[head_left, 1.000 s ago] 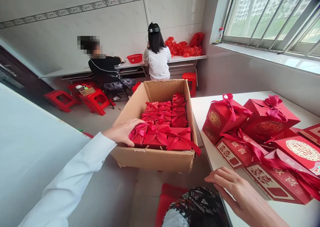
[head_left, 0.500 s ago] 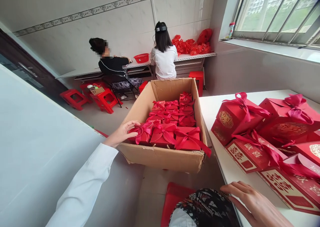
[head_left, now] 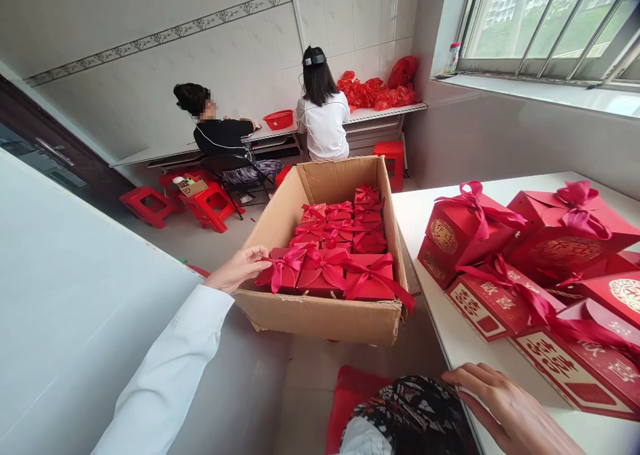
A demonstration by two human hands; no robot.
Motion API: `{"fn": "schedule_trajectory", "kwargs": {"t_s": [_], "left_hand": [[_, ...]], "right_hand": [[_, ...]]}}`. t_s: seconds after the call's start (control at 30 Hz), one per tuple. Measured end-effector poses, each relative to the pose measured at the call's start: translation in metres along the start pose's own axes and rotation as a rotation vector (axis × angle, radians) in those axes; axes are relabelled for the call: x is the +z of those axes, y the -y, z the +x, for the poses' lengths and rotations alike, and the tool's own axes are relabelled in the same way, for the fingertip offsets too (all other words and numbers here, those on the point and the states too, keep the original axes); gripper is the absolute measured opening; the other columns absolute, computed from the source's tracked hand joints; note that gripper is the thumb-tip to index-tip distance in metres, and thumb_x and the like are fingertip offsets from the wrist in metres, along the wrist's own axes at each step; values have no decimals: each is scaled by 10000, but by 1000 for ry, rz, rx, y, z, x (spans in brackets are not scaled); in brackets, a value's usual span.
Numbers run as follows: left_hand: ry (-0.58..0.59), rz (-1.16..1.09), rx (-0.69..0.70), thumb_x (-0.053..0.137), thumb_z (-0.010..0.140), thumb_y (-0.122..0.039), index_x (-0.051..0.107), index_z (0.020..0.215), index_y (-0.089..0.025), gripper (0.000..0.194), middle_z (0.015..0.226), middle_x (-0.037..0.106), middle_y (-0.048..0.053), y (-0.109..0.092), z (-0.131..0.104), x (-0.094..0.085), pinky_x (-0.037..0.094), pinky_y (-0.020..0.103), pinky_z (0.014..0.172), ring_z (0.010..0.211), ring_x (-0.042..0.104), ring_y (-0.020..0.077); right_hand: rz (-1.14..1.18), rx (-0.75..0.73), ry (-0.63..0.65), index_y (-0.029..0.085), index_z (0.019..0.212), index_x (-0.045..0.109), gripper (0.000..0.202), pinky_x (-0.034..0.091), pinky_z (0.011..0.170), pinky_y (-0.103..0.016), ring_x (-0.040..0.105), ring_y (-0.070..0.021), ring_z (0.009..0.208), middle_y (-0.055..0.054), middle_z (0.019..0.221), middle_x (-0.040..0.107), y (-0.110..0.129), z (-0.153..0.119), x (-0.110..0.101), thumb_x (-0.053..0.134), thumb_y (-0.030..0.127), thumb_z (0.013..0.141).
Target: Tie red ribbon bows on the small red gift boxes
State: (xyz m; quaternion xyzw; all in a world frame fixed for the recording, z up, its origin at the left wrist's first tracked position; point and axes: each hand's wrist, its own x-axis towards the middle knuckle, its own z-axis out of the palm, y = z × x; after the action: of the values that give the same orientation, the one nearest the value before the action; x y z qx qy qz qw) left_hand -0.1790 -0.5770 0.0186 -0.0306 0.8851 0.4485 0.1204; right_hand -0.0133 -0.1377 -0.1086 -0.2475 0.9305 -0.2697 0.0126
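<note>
My left hand [head_left: 241,268] is at the near left corner of an open cardboard box [head_left: 320,318]. Its thumb and fingertips pinch the end of a crimson ribbon [head_left: 286,263] tied on a red gift box [head_left: 270,280]. Beside that one stand two more bow-tied red gift boxes [head_left: 323,278] in the near row, with several smaller ones [head_left: 340,223] behind. My right hand [head_left: 505,401] lies on the edge of the white table [head_left: 545,411], fingers stretched out, holding nothing. Close to it are red gift boxes with gold characters [head_left: 565,375].
More red gift boxes [head_left: 575,231] crowd the table's right side. A red stool [head_left: 345,395] stands below the carton. Two people [head_left: 325,125] sit at the back bench near a red basin [head_left: 279,119] and red plastic bags [head_left: 377,93]. A pale partition [head_left: 75,275] runs along the left.
My left hand has drawn slightly left, and its fingers have gone from loosely curved over the bow to pinched on the ribbon. My right hand stays at the table edge. The view has shifted slightly.
</note>
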Motion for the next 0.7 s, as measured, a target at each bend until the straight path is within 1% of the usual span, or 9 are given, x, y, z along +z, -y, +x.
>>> {"fn": "schedule_trajectory", "kwargs": {"t_s": [0.13, 0.23, 0.33, 0.43, 0.5, 0.53, 0.6, 0.67, 0.7], "left_hand": [[-48, 1, -11, 685, 600, -379, 391, 654, -198, 349, 846, 656, 31, 2, -3, -10, 534, 333, 693, 664, 623, 139], [-117, 78, -10, 629, 616, -321, 359, 599, -200, 297, 897, 678, 63, 0, -4, -14, 537, 369, 703, 684, 638, 166], [-227, 210, -1, 557, 649, -281, 406, 575, -202, 186, 941, 684, 69, -7, -6, -17, 517, 402, 804, 886, 648, 241], [-392, 397, 13, 519, 648, -217, 519, 632, -208, 18, 1064, 642, 68, -18, -11, -23, 370, 458, 1023, 1185, 496, 327], [-483, 504, 10, 495, 672, -203, 577, 752, -206, 115, 1185, 582, 78, -24, -16, -25, 263, 473, 1094, 1283, 384, 350], [-503, 543, -1, 479, 699, -218, 592, 823, -202, 169, 1206, 570, 91, -26, -19, -25, 254, 479, 1095, 1283, 385, 352], [-461, 592, -49, 457, 764, -315, 613, 942, -194, 265, 1136, 621, 110, -27, -22, -21, 339, 480, 1035, 1190, 492, 346], [-350, 604, -98, 444, 794, -475, 634, 1011, -210, 392, 1043, 682, 91, -23, -22, -11, 463, 422, 907, 1047, 603, 312], [-290, 597, -115, 423, 797, -552, 635, 1058, -224, 470, 1060, 691, 79, -20, -21, -5, 502, 376, 841, 1019, 625, 289]], "right_hand": [[27, 0, 31, 260, 1033, 629, 267, 545, 655, -259, 666, -176, 768, -44, 877, 663, -4, -1, 2, 388, 193, 939], [48, -1, 30, 252, 1030, 632, 270, 544, 658, -262, 667, -183, 773, -56, 887, 663, -5, -1, 2, 382, 195, 942], [62, 13, 29, 253, 1032, 626, 267, 543, 664, -261, 666, -185, 789, -58, 899, 663, -5, -2, 3, 380, 199, 946], [77, 24, 13, 256, 1038, 618, 271, 542, 677, -261, 663, -183, 807, -54, 918, 662, -6, -4, 4, 369, 195, 949], [89, 20, 26, 256, 1046, 613, 268, 541, 689, -258, 662, -181, 818, -55, 930, 661, -6, -5, 4, 370, 197, 950], [93, 16, 38, 255, 1047, 613, 264, 540, 690, -256, 662, -182, 820, -57, 933, 661, -6, -5, 4, 373, 202, 950], [92, 19, 48, 253, 1043, 615, 263, 539, 689, -260, 661, -189, 825, -64, 936, 660, -6, -5, 4, 371, 215, 950], [89, 27, 47, 248, 1026, 620, 270, 538, 685, -271, 659, -198, 820, -72, 934, 660, -6, -5, 4, 362, 225, 950], [87, 32, 50, 246, 1014, 622, 276, 537, 685, -279, 658, -202, 813, -76, 932, 660, -6, -5, 4, 355, 226, 949]]}}
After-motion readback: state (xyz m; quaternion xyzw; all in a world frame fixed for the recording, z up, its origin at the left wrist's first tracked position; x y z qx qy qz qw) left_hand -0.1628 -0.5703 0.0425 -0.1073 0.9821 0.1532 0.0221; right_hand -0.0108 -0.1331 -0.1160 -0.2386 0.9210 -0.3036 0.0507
